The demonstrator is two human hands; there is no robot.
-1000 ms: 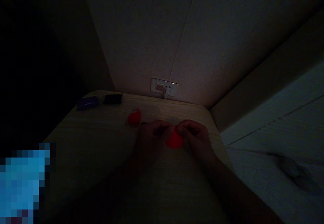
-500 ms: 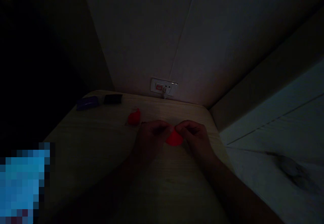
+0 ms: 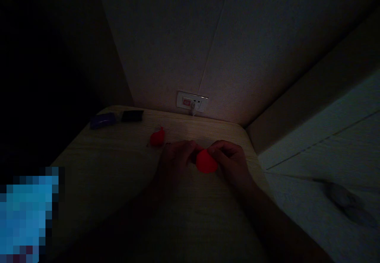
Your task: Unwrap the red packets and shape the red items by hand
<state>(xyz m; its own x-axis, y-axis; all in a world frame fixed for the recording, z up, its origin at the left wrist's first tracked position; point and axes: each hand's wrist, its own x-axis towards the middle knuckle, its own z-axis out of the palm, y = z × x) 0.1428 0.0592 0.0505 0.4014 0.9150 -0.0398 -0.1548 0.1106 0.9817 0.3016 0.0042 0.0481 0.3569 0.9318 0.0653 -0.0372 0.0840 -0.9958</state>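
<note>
The scene is very dark. My left hand (image 3: 173, 161) and my right hand (image 3: 230, 162) meet over a light wooden table (image 3: 118, 168), both pinched on the top of a small red balloon-like thing (image 3: 205, 162) that bulges between them. Fingers of both hands are curled together at its upper end. A second small red balloon (image 3: 157, 137), knotted at the top, lies on the table just beyond and left of my left hand.
A purple packet (image 3: 102, 119) and a dark packet (image 3: 132, 115) lie at the table's far left edge. A wall socket (image 3: 191, 102) with a plug sits on the wall behind. A blurred blue patch (image 3: 28, 211) fills the lower left; pale floor shows at right.
The red thing between my hands has gone from a flatter cone shape to a rounder bulge. My hands have stayed in nearly the same place.
</note>
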